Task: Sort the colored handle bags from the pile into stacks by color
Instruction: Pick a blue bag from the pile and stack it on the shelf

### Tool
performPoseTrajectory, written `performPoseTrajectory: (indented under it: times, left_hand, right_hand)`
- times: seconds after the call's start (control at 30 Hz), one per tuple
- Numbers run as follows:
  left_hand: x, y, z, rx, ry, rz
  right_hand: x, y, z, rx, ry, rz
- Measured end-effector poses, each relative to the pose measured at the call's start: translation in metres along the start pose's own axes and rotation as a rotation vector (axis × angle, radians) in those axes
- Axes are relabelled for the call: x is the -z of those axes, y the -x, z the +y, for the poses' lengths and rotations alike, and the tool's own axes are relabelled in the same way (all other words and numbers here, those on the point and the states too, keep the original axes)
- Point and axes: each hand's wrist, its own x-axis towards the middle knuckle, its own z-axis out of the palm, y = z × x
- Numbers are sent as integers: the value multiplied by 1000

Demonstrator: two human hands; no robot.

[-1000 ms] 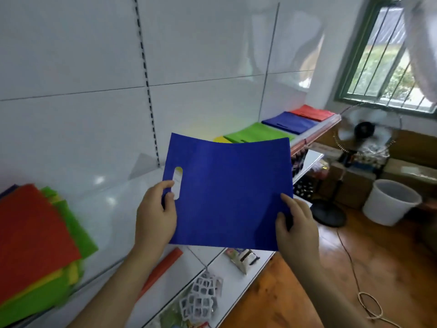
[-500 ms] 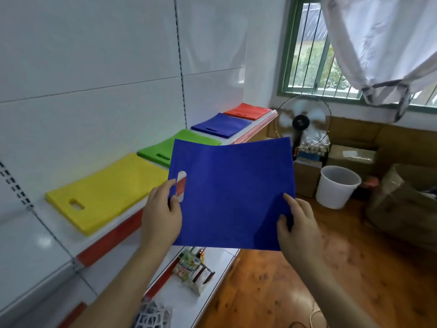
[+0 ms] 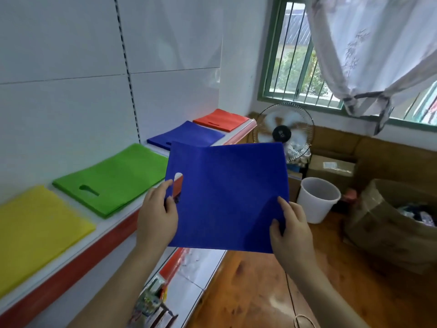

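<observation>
blue bag (image 3: 227, 197) held in air, pinched by left hand (image 3: 157, 216) at handle end, right hand (image 3: 289, 223) at opposite edge | blue stack (image 3: 186, 136) seen at shelf (image 3: 113, 223) far end

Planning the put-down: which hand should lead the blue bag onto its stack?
Probably the left hand: it grips the blue bag by its handle edge, on the shelf side, nearer the blue stack. The right hand holds the far edge.

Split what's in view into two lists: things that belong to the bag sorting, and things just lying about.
Job: blue bag held by left hand and right hand; yellow stack; green stack; blue stack; red stack.
Lying about: fan; white bucket; cardboard box.
</observation>
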Motion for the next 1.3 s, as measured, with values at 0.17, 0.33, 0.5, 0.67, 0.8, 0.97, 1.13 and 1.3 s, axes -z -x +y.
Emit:
performPoseTrajectory:
  times: [0.17, 0.33, 0.5, 0.67, 0.8, 0.97, 1.13, 1.3]
  left_hand:
    - [-58, -64, 8, -12, -8, -39]
    - [-107, -110, 17, 13, -18, -50]
    - [-164, -155, 13, 40, -68, -34]
    - [-215, -193, 23, 129, -124, 46]
    - [-236, -212, 21, 153, -169, 118]
    - [-236, -234, 5, 204, -245, 205]
    - [-229, -265, -29, 279, -318, 319]
    - [-227, -294, -57, 388, -402, 388]
  right_hand:
    - [-11, -76, 32, -10, -1, 16]
    - [-26, -142, 61, 2, -36, 5]
    - [-53, -220, 98, 2, -84, -50]
    - [-73, -307, 132, 59, -112, -158]
    - [-94, -374, 144, 107, -133, -251]
    - [-134, -425, 125, 183, -193, -343]
    - [-199, -477, 94, 300, -217, -395]
    - [-255, -520, 64, 426, -196, -434]
